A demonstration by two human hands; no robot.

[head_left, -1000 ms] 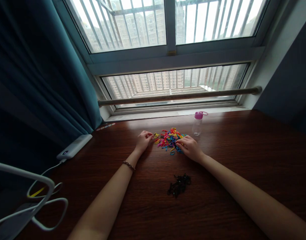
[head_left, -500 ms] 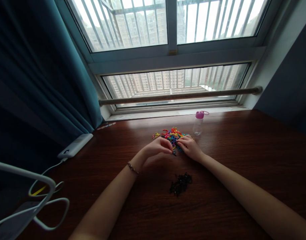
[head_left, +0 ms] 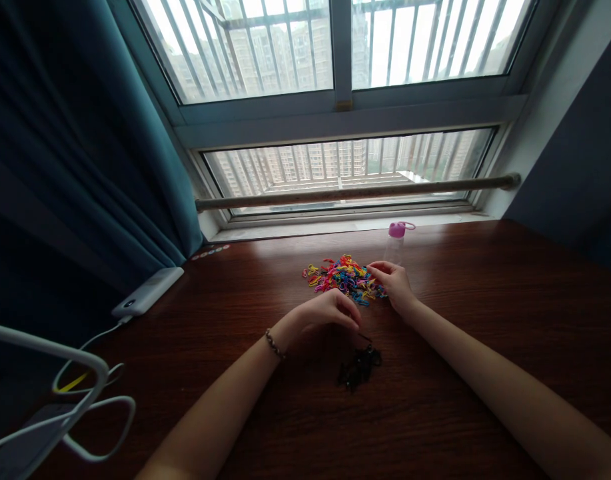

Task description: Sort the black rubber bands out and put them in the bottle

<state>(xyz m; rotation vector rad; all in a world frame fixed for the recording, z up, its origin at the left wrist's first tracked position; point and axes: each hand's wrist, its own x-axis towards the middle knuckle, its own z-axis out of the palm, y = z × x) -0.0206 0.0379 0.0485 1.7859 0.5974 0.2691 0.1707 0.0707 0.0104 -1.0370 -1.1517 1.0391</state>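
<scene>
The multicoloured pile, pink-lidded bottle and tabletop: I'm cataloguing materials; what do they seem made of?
Multicoloured pile: perhaps rubber or plastic; bright colours, finish too small to judge.
Pink-lidded bottle: clear plastic or glass body, see-through.
Tabletop: glossy wood or wood-look laminate; grain and sheen show.

On worktop [head_left: 425,413]: far heap [head_left: 346,275] of small pieces, centre; near heap [head_left: 360,369] at 6 o'clock from it; bottle [head_left: 395,245] at 2; power bank [head_left: 148,292] at 9. Right grip [head_left: 396,285] at 3. Left grip [head_left: 329,311] between heaps, single piece [head_left: 366,338] inside. Window [head_left: 342,110] at 12, behind worktop.
</scene>
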